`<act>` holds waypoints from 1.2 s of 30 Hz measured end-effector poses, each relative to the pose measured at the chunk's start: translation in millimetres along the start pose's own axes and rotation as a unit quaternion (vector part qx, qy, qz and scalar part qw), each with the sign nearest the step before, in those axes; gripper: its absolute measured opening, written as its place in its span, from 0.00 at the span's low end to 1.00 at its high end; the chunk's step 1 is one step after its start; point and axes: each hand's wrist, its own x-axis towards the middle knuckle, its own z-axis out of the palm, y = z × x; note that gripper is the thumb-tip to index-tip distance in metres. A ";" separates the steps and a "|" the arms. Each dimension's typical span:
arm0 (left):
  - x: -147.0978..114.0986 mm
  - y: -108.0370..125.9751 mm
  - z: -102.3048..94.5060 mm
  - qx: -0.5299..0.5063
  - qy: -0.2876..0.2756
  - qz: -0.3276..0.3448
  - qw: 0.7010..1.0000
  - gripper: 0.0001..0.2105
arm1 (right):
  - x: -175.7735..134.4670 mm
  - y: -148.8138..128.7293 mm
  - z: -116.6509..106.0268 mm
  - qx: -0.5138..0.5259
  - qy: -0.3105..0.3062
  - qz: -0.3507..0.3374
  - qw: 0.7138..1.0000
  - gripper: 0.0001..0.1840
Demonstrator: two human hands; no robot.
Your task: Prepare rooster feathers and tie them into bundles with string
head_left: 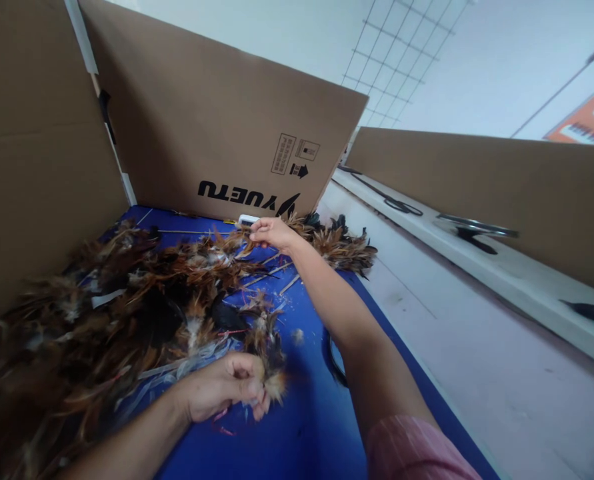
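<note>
Close to me over the blue table, my left hand (231, 387) is closed in a pinch on a small feather bunch (275, 385) with pale fluffy ends. Farther off, my right hand (273, 233) reaches to the back of the feather pile (177, 273). Its thumb and fingers are pinched together at a brown feather (244, 237); its full shape is lost among the others. Brown, black and rusty feathers spread over the left side, some in tied bunches. Whitish plastic strips (177, 367) and pink string lie beside my left hand.
Tall cardboard panels (217, 113) wall in the back and left of the blue tabletop (311, 427). A white device (248, 219) lies behind my right hand. A dark round object (334, 360) is partly hidden by my right arm. To the right, a white ledge (427, 227) holds scissors-like tools.
</note>
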 end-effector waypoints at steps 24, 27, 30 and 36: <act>0.0 8.2 4.2 0.005 -0.008 -0.017 1.000 0.17 | -84.2 16.6 -52.2 0.128 0.156 0.053 0.978 0.09; -0.1 8.0 2.9 0.008 -0.003 -0.016 1.000 0.17 | -92.9 22.3 -47.0 0.127 0.133 0.062 0.981 0.07; -0.3 8.9 3.1 0.002 0.000 -0.008 1.000 0.16 | -99.1 25.0 -39.3 0.123 0.105 0.057 0.985 0.05; -1.6 9.2 3.3 0.005 0.002 -0.001 1.000 0.16 | -110.0 29.1 -20.1 0.097 0.069 0.056 0.991 0.03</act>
